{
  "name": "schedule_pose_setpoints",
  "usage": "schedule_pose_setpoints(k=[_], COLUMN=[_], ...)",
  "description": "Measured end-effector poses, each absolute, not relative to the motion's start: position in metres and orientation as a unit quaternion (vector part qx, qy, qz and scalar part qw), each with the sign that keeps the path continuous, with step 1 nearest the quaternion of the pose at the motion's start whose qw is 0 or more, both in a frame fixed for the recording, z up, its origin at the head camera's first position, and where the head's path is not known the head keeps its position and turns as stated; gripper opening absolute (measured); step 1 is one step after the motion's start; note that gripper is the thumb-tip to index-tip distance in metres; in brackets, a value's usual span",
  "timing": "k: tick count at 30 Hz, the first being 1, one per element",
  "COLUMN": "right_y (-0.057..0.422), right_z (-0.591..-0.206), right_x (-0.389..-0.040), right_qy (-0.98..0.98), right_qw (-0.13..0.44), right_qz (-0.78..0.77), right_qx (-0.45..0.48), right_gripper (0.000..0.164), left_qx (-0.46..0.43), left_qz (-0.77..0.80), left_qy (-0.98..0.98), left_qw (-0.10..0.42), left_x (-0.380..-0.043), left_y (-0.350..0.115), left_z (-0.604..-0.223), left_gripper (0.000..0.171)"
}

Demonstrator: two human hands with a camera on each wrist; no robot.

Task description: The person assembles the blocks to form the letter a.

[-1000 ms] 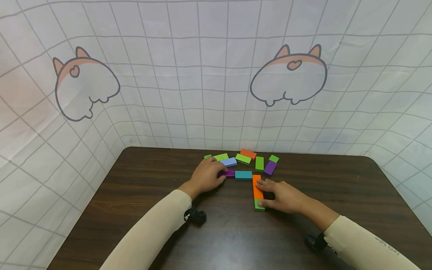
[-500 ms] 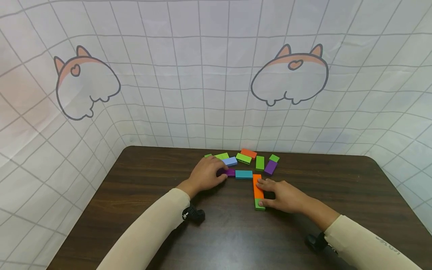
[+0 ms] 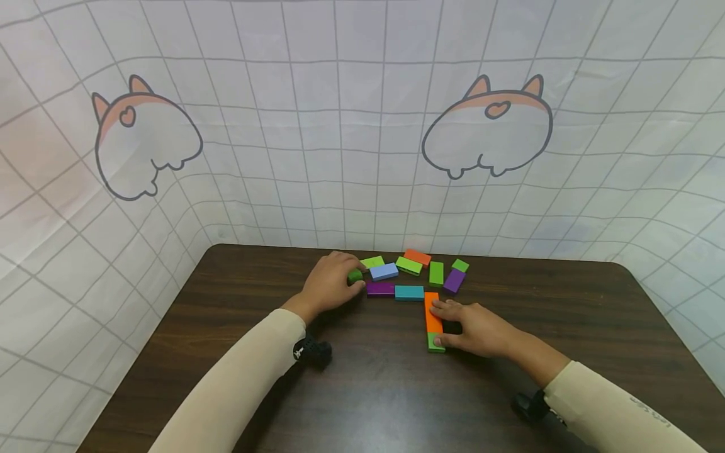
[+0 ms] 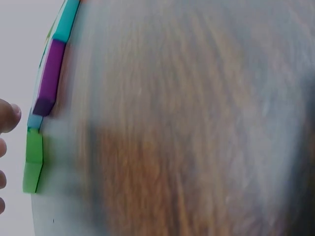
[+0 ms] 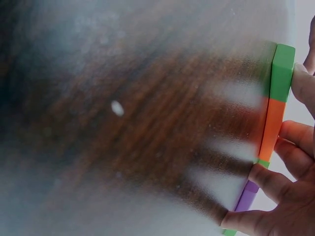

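In the head view my left hand (image 3: 331, 282) is at the left end of the blocks, thumb and fingers spread around a green block (image 3: 355, 275). The left wrist view shows the fingertips (image 4: 8, 116) apart from that green block (image 4: 33, 160). Just right of this hand lies a purple block (image 3: 381, 289), end to end with a teal block (image 3: 409, 293). My right hand (image 3: 472, 327) rests along an orange block (image 3: 432, 313) and a green end block (image 3: 435, 342), its thumb on the green one. The orange and green blocks form a column below the teal block's right end.
Behind the row lie a light blue block (image 3: 384, 272), a lime block (image 3: 372, 262), a red-orange block (image 3: 417, 257) and a purple block (image 3: 454, 281), among several green ones. The dark wooden table (image 3: 362, 390) meets a white grid-patterned cloth (image 3: 317, 189) at its back edge.
My left hand has moved left, off the purple block, to the green block at the row's left. The right hand stays on the orange and green blocks.
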State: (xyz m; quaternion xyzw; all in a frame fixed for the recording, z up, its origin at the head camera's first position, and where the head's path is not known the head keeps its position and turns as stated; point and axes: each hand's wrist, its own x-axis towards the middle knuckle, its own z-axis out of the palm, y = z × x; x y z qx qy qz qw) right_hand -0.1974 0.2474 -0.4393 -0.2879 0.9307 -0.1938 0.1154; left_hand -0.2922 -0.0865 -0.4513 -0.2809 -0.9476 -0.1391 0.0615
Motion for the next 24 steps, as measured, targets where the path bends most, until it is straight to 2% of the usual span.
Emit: schedule_pose_setpoints(k=[10,18,24], right_y=[0.247,0.248,0.249], right_z=[-0.439,-0.441,-0.442], right_x=[-0.197,-0.199,-0.199], right_qy=[0.933,0.933,0.931], right_qw=[0.118,0.116,0.116], right_qz=[-0.191,-0.189,-0.193], right_qx=[-0.283,-0.284,-0.287], right_gripper=[0.074,0.075,0.073], left_qx=[-0.265,-0.228,-0.222], left_qz=[-0.135,-0.136,-0.138], left_qy=[-0.953,-0.964,-0.965], left_qw=[0.055,0.029,0.021], left_x=[-0.297,-0.299,-0.301], left_y=[-0.099,-0.102,-0.102], left_z=[-0.455,-0.459,-0.461], left_gripper=[0.031,0.046,0.048])
